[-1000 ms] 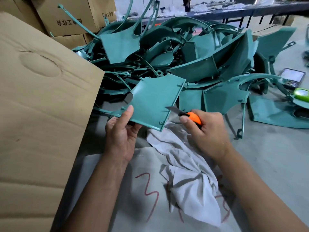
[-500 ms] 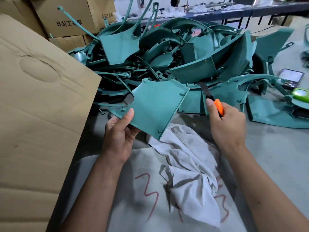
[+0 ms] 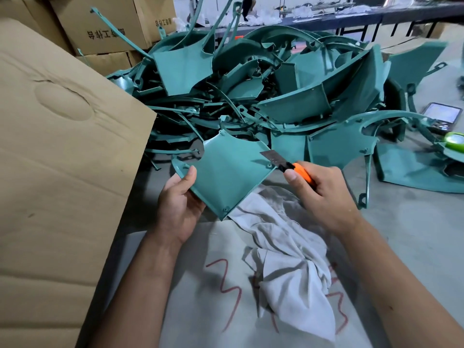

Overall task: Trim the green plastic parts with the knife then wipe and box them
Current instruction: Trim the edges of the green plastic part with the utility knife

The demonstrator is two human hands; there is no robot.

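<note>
Head view: left hand grips a flat green plastic part at centre frame, thumb on the top face near its left edge, other fingers curled underneath and hidden. Part is held tilted, off the surface, lowest corner just above the white rag.

Right hand holds the knife by its orange handle, fingers wrapped around it, thumb pressed on the black collar just behind the blade. Grey blade points toward frame left and lies against the part's right edge, next to a small screw boss.

Rag is crumpled at lower centre on a pale sheet with red handwritten marks; whether that sheet is a table top or something else, cannot tell.

Pile of green plastic parts fills upper centre, on the grey floor, directly behind the held part. More pieces spread to the right.

Large cardboard flap covers the left side of the frame. Cardboard boxes with printed characters sit upper left. Phone lies at the right edge, a bright green object just below it.
</note>
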